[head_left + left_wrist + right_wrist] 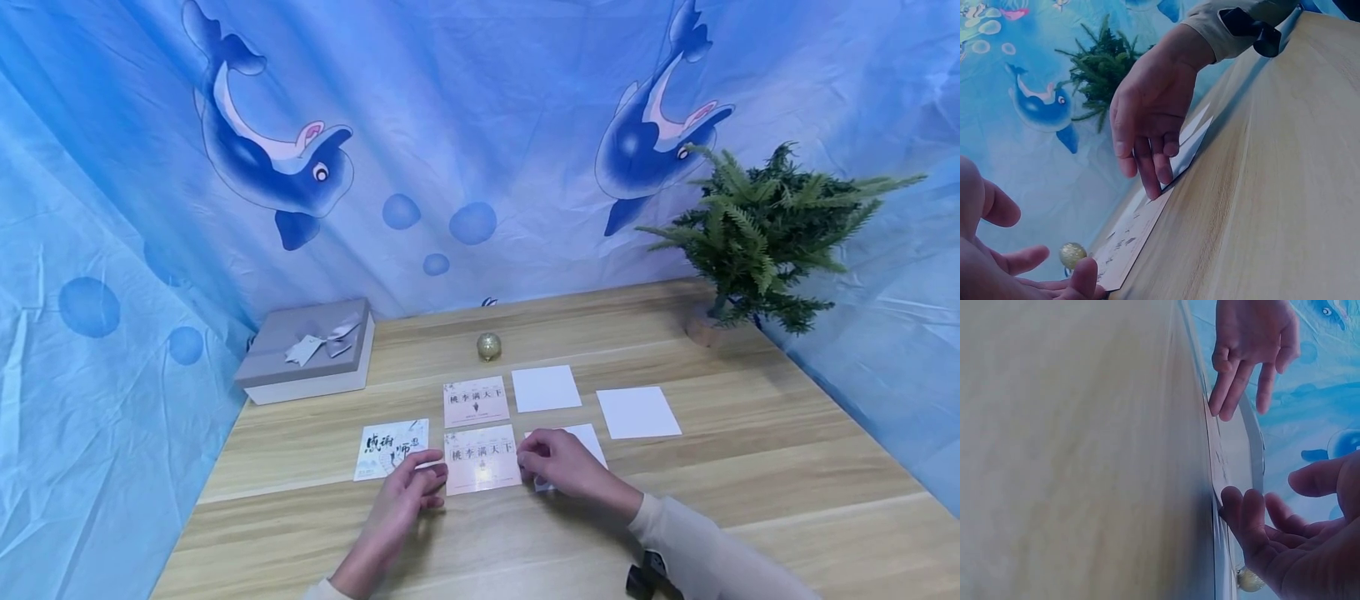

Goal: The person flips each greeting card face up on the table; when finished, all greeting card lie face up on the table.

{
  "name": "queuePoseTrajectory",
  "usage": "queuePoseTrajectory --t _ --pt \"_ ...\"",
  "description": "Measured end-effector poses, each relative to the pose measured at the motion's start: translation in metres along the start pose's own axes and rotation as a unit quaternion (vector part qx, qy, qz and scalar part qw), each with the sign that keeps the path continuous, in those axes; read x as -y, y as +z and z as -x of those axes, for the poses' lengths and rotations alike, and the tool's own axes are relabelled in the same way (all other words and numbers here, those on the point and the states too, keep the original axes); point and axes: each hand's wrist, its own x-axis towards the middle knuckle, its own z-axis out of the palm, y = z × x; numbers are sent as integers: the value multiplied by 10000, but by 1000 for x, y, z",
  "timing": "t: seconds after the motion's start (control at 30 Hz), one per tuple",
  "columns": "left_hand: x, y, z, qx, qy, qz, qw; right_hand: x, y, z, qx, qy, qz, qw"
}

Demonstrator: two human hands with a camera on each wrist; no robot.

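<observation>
A pink card [482, 460] with a row of dark characters lies flat on the table between my two hands. My left hand [405, 493] has its fingertips right at the card's left edge, thumb held apart, as the right wrist view also shows. At the opposite edge is my right hand [566, 463], fingers loosely bent and fingertips on the tabletop side by the card. Under and beside that hand lies a partly hidden white card [588, 437]. A matching pink card [476, 402] lies just behind. To the left, a pale card [375, 467] bears black brush writing.
Two blank white cards [546, 388] lie behind and to the right. A gold ball [489, 346] sits farther back. The grey gift box [300, 354] with a bow stands back left, a small potted fir [750, 242] back right. A dolphin-print curtain [480, 150] hangs behind the table.
</observation>
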Motion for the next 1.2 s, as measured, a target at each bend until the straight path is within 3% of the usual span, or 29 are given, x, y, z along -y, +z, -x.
queuePoseTrajectory --t 0.43,1.2 --pt "0 0 2 54 5 -76 10000 2 1 6 81 -71 237 9997" --pt "-1 1 4 150 -113 202 9996 8 6 13 180 -162 62 9997"
